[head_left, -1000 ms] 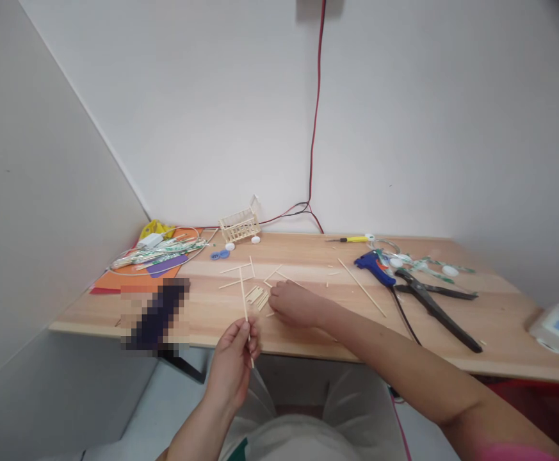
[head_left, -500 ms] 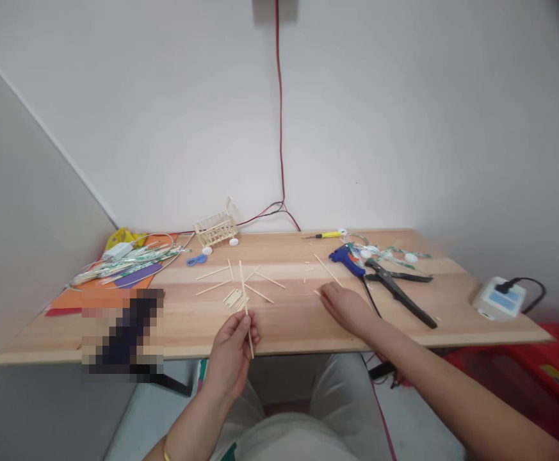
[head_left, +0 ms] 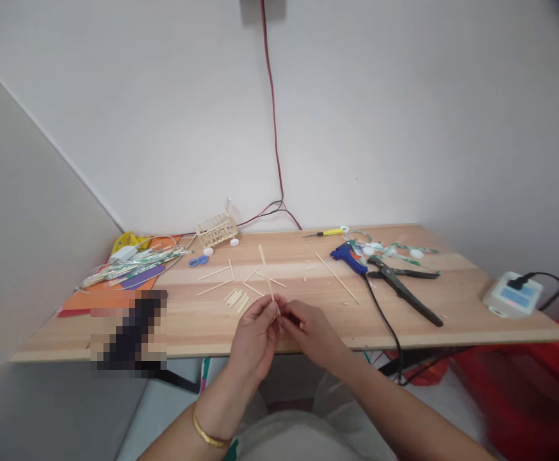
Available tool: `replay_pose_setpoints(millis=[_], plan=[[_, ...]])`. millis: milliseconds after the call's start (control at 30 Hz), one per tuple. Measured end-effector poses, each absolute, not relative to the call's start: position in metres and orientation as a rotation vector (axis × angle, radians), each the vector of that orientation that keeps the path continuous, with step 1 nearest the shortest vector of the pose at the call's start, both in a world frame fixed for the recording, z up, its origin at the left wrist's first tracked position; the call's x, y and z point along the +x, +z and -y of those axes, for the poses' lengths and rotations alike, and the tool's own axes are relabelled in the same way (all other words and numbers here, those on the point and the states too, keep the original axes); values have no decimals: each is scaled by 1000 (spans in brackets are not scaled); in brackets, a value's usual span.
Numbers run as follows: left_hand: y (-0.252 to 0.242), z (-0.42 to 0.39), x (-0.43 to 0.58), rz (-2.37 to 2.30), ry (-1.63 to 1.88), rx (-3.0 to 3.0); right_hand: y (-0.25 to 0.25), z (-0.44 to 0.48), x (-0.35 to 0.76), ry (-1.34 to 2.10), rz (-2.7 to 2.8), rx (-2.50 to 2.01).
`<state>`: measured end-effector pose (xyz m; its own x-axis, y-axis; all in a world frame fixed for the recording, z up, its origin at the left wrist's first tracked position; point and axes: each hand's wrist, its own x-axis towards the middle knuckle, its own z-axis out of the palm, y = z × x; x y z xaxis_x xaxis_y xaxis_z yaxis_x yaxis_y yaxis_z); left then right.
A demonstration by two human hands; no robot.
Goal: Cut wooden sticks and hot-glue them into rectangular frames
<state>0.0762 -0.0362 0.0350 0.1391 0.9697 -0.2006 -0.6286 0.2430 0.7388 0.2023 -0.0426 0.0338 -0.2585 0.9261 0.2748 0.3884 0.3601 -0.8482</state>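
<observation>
My left hand (head_left: pixel 259 336) is closed around a thin wooden stick (head_left: pixel 266 272), which slants up and away over the table. Close against it, my right hand (head_left: pixel 308 326) has its fingers pinched together by the stick's lower end. What those fingertips hold is hidden. Just beyond my left hand lie a group of short cut sticks (head_left: pixel 235 298) and several longer sticks (head_left: pixel 216 287), some set at angles. To the right, another long stick (head_left: pixel 337 278) rests on the wood.
A small stick-built cart (head_left: pixel 216 230) with white wheels stands near the wall, blue caps (head_left: pixel 198 261) beside it. At right lie a blue glue gun (head_left: pixel 350 257), black-handled cutters (head_left: pixel 406 294), a yellow knife (head_left: pixel 330 232) and a white power box (head_left: pixel 512 298). Wrapped sticks (head_left: pixel 135 266) lie left.
My right hand has left the tabletop at right and come over to my left hand, meeting it at the stick. My left hand has shifted right and slightly toward me with the stick.
</observation>
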Motion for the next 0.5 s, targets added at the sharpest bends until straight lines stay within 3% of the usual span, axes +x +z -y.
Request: replay_pose_setpoints(millis=[167, 500], plan=[[33, 35, 79, -809, 1262, 680, 35, 38, 210, 812, 1881, -1110], [21, 35, 62, -1078, 1115, 1677, 11, 43, 224, 657, 2051, -1270]])
